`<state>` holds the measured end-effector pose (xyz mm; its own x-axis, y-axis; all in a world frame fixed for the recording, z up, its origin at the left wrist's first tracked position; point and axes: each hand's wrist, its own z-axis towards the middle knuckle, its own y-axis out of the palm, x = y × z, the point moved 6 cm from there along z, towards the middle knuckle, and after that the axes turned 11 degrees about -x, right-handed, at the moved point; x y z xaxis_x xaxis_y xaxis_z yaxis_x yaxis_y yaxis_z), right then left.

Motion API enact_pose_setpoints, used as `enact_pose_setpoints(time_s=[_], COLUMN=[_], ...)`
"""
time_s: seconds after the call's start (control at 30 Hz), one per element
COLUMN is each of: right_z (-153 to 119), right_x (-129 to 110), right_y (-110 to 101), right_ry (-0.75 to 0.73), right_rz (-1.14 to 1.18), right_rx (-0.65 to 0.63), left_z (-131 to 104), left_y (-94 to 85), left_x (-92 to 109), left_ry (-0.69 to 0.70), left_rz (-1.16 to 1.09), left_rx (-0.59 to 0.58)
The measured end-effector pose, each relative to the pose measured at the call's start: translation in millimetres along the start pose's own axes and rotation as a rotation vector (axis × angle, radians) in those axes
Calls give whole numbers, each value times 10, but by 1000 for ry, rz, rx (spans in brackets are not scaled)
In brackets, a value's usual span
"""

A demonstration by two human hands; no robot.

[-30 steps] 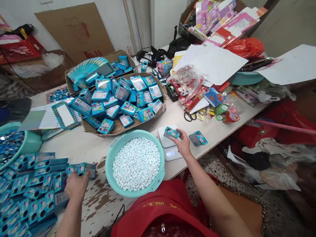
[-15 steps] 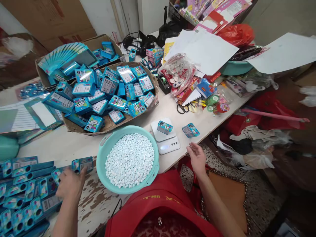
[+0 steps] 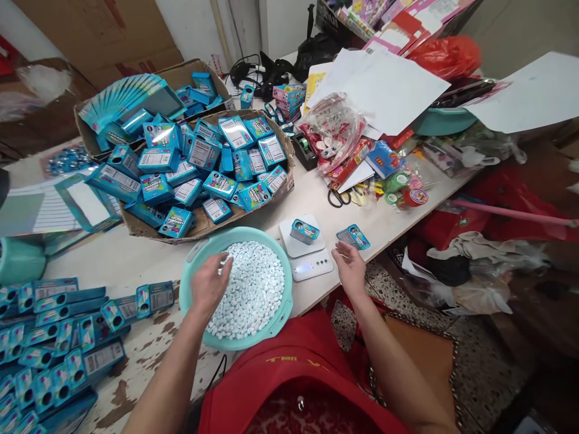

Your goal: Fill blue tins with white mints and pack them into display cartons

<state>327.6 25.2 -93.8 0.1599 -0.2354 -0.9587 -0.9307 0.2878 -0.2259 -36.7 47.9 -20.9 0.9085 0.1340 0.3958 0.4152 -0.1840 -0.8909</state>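
Observation:
My left hand [image 3: 211, 278] is over the left part of a turquoise basin [image 3: 191, 328], fingers apart and holding nothing. Small pale candies [image 3: 253, 283] fill the basin. My right hand [image 3: 350, 265] hovers by the table edge, beside a digital scale [image 3: 312, 267], with its fingers loosely apart and nothing in them. A small blue candy box [image 3: 304, 231] lies on the scale's plate. Just beyond my right fingertips, a flat blue printed packet [image 3: 354, 236] rests on the table.
Rows of blue boxes [image 3: 58, 343] cover the left of the table. A cardboard carton [image 3: 203, 226] heaped with closed blue boxes stands behind the basin. Scissors [image 3: 339, 198], tape rolls [image 3: 398, 181] and a plastic bag [image 3: 332, 129] lie at the back right.
My left hand has moved right, from the rows of boxes to above the basin, leaving the box it was at behind. My right hand has shifted slightly left and up towards the scale.

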Motion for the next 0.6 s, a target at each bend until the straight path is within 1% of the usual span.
enact_pose_setpoints(time_s=[0.07,0.17,0.2,0.33,0.4,0.43,0.47,0.5,0.57,0.6], right_z=[58,135,161,289,367,403,430,443,414,368], right_x=[-12,-51,-76,-190,-225,-238,-256,-286,-397,-484], right_y=[64,188,241,475,588,636,672,692,679,654], right_ry=[-8,-17,-28,-88,-104,-106,-109,-115,-142,-165], right_rz=[6,9,1,-50,-68,-76,-86,-98,-131,-149], right_rx=[-17,-62,-82,-137,-158,-172,-185,-191,-174,-159], left_z=[26,93,117,125,91,81,76,77,82,87], left_y=[118,306,394,835,973,997,991,966,892,855], left_x=[115,192,212,297,297,274,235,178,30,-30], left_ry=[61,104,124,221,213,179,129,57,-109,-170], left_rz=[-29,-23,-7,83,90,53,-33,-192,-607,-785], left_rx=[-48,-126,-171,-437,-503,-503,-485,-457,-375,-339])
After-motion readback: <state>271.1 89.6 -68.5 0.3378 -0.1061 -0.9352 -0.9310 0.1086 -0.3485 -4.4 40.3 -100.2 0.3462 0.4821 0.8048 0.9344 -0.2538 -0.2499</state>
